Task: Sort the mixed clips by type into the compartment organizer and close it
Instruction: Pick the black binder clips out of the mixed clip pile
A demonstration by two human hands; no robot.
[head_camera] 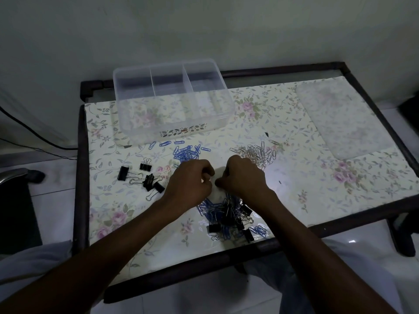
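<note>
A mixed heap of blue paper clips, silver paper clips and black binder clips (229, 217) lies near the table's front edge. My left hand (192, 180) and my right hand (242, 175) hover just beyond it, fingers curled and fingertips almost touching; what they pinch is hidden. A sorted pile of blue paper clips (184, 152) lies behind my left hand. Silver paper clips (258, 152) lie behind my right hand. Several black binder clips (145, 177) sit to the left. The clear compartment organizer (172, 100) stands open and empty at the back left.
The small table (317, 177) has a floral cover and a dark raised frame. A translucent lid (340, 118) lies flat at the back right. A cable runs along the floor on the left. My knees are under the front edge.
</note>
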